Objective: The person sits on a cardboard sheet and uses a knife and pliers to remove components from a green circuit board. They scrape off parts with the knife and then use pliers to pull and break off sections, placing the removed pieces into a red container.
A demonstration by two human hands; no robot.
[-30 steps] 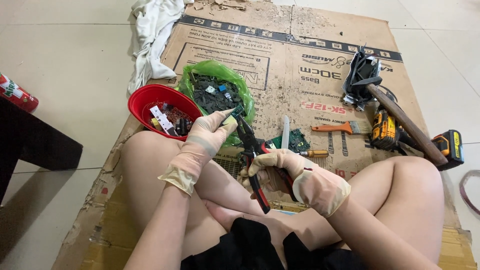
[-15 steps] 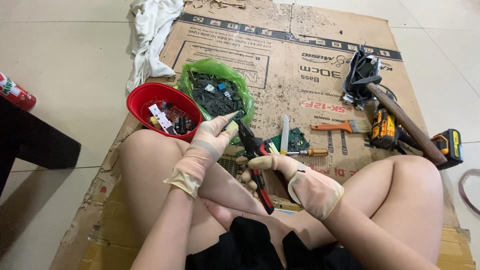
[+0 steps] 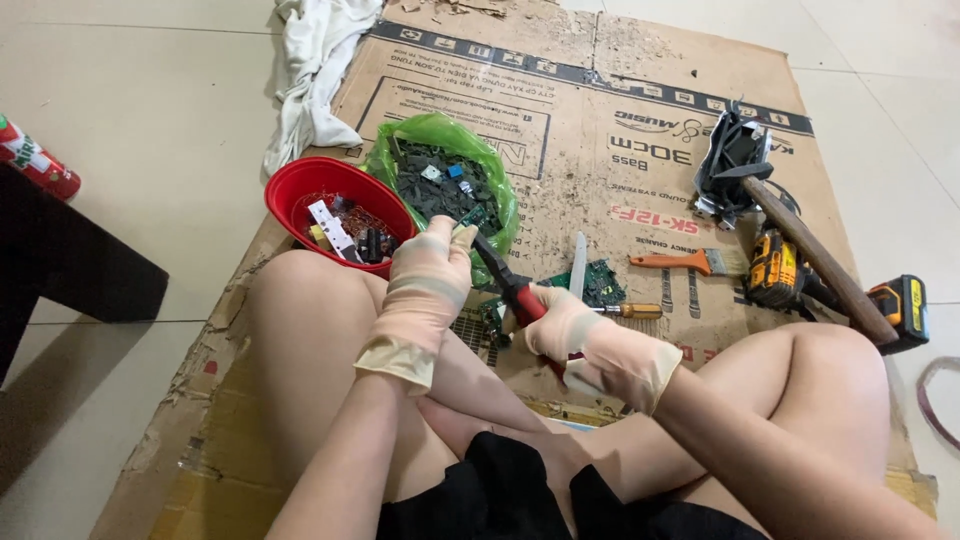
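I sit cross-legged on a flattened cardboard sheet (image 3: 610,130), both hands in thin beige gloves. My right hand (image 3: 575,330) grips the red handles of a pair of pliers (image 3: 505,280) whose dark jaws point up and left. My left hand (image 3: 432,270) pinches a small green circuit-board piece (image 3: 470,218) at the jaws' tip. Just beyond lie a red bowl (image 3: 300,185) of small electronic parts and a green plastic bag (image 3: 440,135) full of dark board scraps.
A green circuit board (image 3: 600,283), a yellow-handled screwdriver (image 3: 630,311), an orange-handled brush (image 3: 690,262), a wooden-handled hammer (image 3: 815,258), a yellow-black power tool (image 3: 775,270) and a battery (image 3: 900,305) lie right. A white cloth (image 3: 315,70) lies far left. A dark table corner (image 3: 60,265) stands left.
Both hands moved slightly up and toward the green bag. The pliers swung from nearly upright to a flatter slant, jaws now reaching the piece in my left fingers.
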